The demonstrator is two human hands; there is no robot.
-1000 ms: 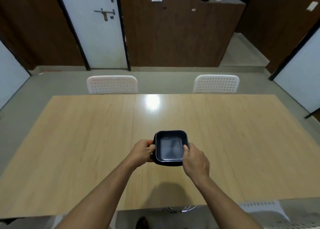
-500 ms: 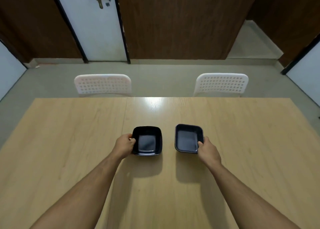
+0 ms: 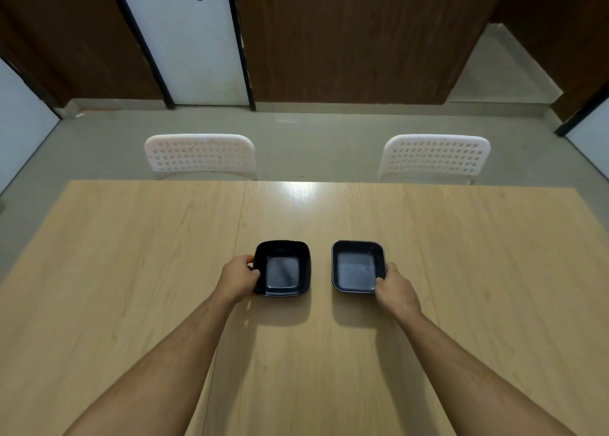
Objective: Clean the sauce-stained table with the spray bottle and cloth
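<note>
Gripped at its left rim by the left hand (image 3: pixel 238 279) is a black square bowl (image 3: pixel 283 268), with the thumb hooked over the edge and the fingers curled beneath. A second black square bowl (image 3: pixel 358 266) is pinched at its near right corner by the right hand (image 3: pixel 395 289), the thumb laid on the rim. Both bowls are set side by side on the light wooden table (image 3: pixel 461 270), near its middle, with a clear gap left between them. Soft shadows are cast on the tabletop under each bowl and forearm. Whether the bowls are resting fully on the wood or are held just above it cannot be told. No sauce stain, spray bottle or cloth is seen anywhere in view. Two white perforated chairs (image 3: pixel 201 155) (image 3: pixel 435 157) are pushed against the far edge of the table. Beyond them, a grey floor, a white door (image 3: pixel 194 46) and dark wood panelling (image 3: pixel 346 40) are shown.
</note>
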